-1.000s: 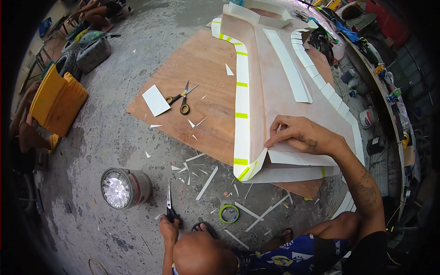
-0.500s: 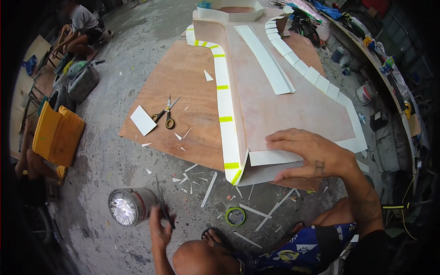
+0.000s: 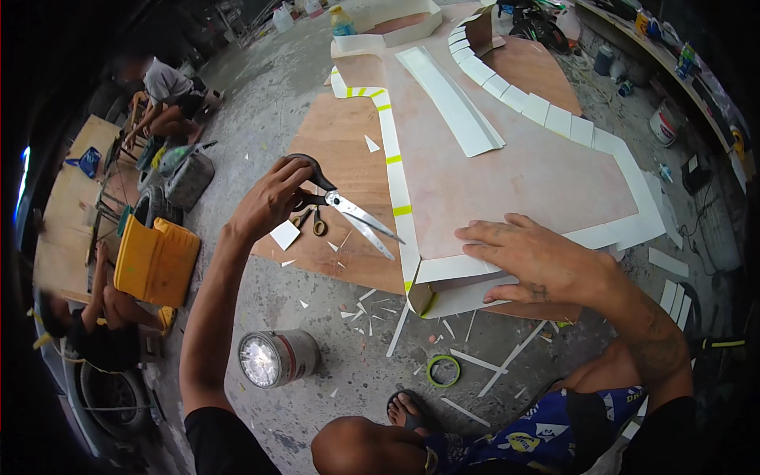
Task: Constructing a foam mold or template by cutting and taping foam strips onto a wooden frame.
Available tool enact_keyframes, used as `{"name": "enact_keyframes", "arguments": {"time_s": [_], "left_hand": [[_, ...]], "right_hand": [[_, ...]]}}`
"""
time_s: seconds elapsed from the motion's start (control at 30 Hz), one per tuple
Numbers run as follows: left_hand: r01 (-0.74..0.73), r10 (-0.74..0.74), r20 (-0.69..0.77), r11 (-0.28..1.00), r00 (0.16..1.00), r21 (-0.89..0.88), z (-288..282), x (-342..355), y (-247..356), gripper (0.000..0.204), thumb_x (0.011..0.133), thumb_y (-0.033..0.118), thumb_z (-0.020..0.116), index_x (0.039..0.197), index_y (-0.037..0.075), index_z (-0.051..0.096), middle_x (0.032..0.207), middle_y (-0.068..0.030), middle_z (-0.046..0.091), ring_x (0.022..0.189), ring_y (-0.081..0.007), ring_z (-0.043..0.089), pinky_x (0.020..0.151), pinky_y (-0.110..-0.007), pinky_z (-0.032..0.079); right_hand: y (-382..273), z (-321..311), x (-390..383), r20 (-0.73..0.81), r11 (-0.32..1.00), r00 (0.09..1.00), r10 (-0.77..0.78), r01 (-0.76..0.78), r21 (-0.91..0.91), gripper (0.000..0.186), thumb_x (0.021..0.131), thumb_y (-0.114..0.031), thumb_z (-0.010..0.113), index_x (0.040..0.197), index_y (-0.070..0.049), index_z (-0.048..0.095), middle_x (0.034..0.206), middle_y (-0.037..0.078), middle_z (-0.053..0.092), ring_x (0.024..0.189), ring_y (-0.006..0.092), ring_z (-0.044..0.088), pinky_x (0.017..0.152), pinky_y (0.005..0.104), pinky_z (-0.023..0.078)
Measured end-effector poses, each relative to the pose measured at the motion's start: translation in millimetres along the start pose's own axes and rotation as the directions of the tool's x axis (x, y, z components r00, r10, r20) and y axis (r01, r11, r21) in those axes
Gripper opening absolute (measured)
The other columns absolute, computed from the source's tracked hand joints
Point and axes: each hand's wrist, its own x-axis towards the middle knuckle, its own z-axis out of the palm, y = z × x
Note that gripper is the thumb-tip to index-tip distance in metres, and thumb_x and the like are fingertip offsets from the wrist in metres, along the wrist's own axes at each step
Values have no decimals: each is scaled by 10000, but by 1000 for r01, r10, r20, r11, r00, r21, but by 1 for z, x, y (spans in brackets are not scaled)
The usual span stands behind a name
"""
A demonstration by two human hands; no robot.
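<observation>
My left hand [image 3: 273, 194] grips a pair of black-handled scissors [image 3: 336, 202], blades parted, over the plywood sheet [image 3: 348, 134]. The blade tips are close to a white strip [image 3: 402, 210] held by yellow-green tape along the left edge of a large pinkish panel [image 3: 514, 174]. My right hand [image 3: 538, 257] rests on the panel's near corner, its fingers spread over the top and its thumb down by the white front flap [image 3: 467, 293]. A second pair of scissors [image 3: 319, 224] lies on the plywood beside a white card [image 3: 284, 235].
A metal can [image 3: 297, 356] and a roll of green tape [image 3: 443, 370] stand on the concrete floor among white offcuts. A yellow bin [image 3: 154, 265] is at the left, near two seated people. A long white folded strip [image 3: 451, 103] lies on the panel.
My left hand has risen from beside the can with the scissors and moved up to the panel's left edge. My right hand stays at the near corner. The view has shifted left.
</observation>
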Motion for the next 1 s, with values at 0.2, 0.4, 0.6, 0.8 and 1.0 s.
{"name": "enact_keyframes", "arguments": {"time_s": [0.2, 0.4, 0.6, 0.8, 1.0], "left_hand": [[264, -244, 111, 938, 963, -224, -7, -6, 29, 265, 852, 79, 724, 1076, -7, 610, 1000, -145, 646, 888, -259, 683, 750, -363, 547], [658, -559, 362, 539, 746, -526, -25, -64, 107, 335, 905, 245, 753, 960, -63, 632, 668, -84, 664, 577, -122, 639, 499, -270, 480], [804, -632, 534, 265, 562, -532, -47, -65, 184, 343, 905, 258, 755, 914, -64, 636, 647, -94, 660, 572, -109, 614, 499, -290, 461], [834, -631, 547, 440, 550, -331, -72, -36, 219, 395, 867, 244, 761, 737, -19, 497, 644, -159, 591, 530, -257, 573, 511, -380, 436], [815, -661, 515, 562, 546, -142, -75, -43, 249, 414, 829, 311, 779, 887, -57, 597, 720, -189, 632, 652, -313, 643, 608, -402, 489]], "right_hand": [[-11, 1, -8, -31, 1000, 999, 10, -10, -26, 616, 909, -266, 677, 1387, 56, 459, 1495, 212, 419, 1431, 340, 353, 1168, 578, 288], [-66, -12, -7, -139, 1000, 990, -2, 6, 24, 399, 906, -276, 689, 1120, 49, 600, 1318, 186, 564, 1236, 297, 529, 975, 453, 467], [-88, 83, -3, 46, 394, 923, 382, -208, 895, 400, 935, -395, 699, 874, -4, 642, 843, 83, 634, 762, 137, 609, 605, 309, 495], [-83, 113, 51, -29, -100, 735, 677, 130, 986, 448, 979, -390, 625, 1058, 51, 636, 900, 84, 660, 844, 122, 637, 644, 290, 593], [-76, 116, 64, -164, -48, 603, 781, 320, 946, 352, 948, -293, 644, 944, 58, 665, 811, 93, 676, 703, 131, 634, 595, 280, 516]]}}
